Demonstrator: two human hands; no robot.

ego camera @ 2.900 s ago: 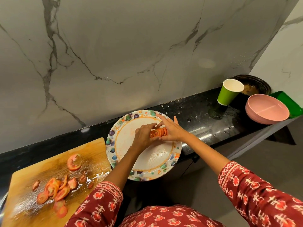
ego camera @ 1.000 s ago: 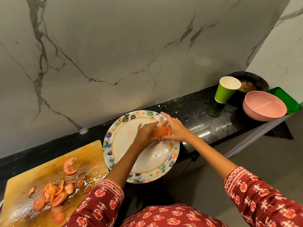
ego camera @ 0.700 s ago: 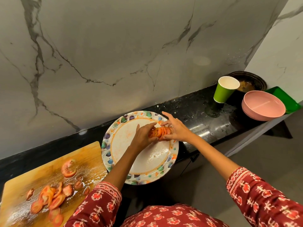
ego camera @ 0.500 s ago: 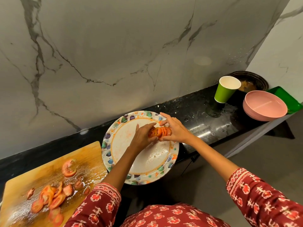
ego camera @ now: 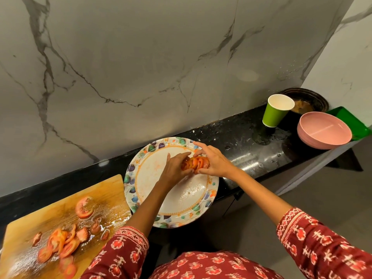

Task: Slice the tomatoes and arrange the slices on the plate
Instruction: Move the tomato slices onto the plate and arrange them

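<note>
Tomato slices (ego camera: 196, 163) sit in a tight row, held between two hands over the far side of the plate (ego camera: 181, 200). The left hand (ego camera: 174, 170) presses one end of the row with curled fingers. The right hand (ego camera: 214, 161) cups the other end, fingers bent around it.

I think the cutting is mostly done and this is the putting-on-the-plate step. Next, the hands likely need to set the row down and spread the slices out softly, so they lie flat and do not slip or tear.

One plate is here, with one row of slices, too close together to count. More slices (ego camera: 62, 241) wait on the one wooden board (ego camera: 30, 230), about ten loose pieces. Farther right stand one green cup (ego camera: 274, 114) and one pink bowl (ego camera: 324, 130).
</note>
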